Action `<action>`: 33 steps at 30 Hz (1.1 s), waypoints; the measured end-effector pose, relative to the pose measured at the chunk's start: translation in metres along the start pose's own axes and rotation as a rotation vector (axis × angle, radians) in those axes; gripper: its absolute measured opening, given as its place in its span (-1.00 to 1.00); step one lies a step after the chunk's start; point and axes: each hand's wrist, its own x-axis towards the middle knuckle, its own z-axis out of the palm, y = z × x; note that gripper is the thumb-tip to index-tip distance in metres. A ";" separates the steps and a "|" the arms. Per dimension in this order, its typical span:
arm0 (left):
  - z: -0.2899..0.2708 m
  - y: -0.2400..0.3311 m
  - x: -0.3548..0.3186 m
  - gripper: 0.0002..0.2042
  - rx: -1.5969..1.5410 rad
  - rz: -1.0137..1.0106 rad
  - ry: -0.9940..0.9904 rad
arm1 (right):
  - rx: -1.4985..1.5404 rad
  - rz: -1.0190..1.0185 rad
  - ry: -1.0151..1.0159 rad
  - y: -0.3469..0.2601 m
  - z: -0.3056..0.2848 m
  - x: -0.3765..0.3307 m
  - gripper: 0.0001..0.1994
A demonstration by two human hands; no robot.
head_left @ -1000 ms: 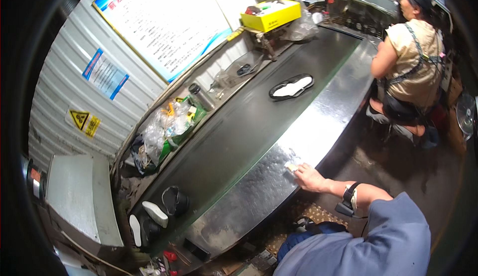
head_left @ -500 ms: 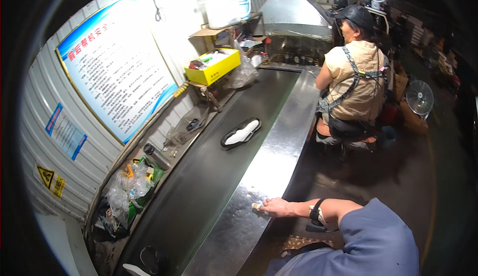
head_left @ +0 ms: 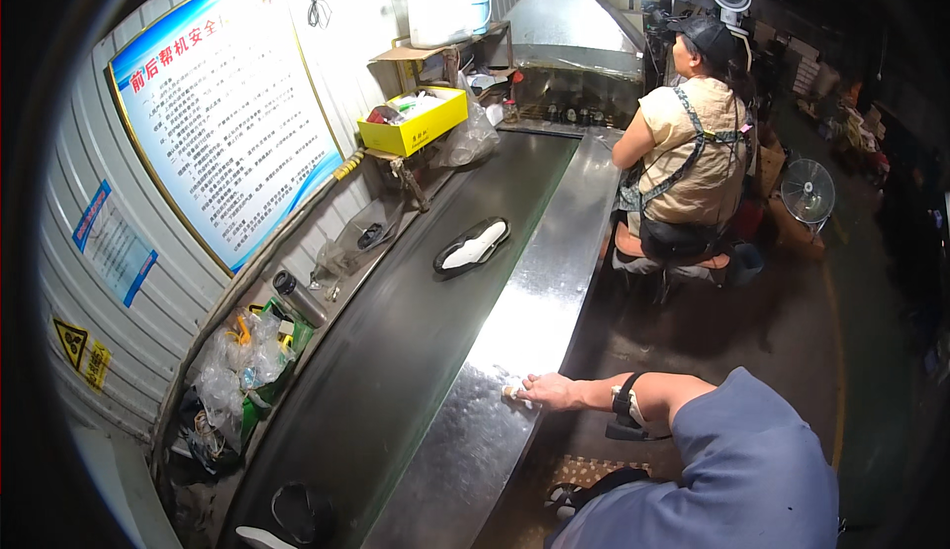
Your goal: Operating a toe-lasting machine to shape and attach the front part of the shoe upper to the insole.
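Right hand pinches a small pale piece at the shiny worktop, where light, even pressure would likely serve best.

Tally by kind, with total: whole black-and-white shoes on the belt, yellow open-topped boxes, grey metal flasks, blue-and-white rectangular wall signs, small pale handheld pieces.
Black-and-white shoe, whole, on the dark belt: 1
Yellow open-topped box: 1
Grey metal flask: 1
Blue-and-white rectangular wall signs: 2
Small pale piece in right hand: 1
Total: 6
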 end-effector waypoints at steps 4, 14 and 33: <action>-0.028 -0.029 -0.024 -0.30 -0.024 -0.067 0.072 | 0.018 0.010 0.008 -0.009 -0.015 0.000 -0.47; -0.088 -0.080 -0.064 -0.35 -0.083 -0.217 0.258 | 0.076 0.073 -0.009 -0.014 -0.021 -0.003 -0.41; -0.126 -0.109 -0.101 -0.43 -0.211 -0.385 0.426 | 0.046 0.205 -0.061 -0.028 -0.024 0.004 -0.58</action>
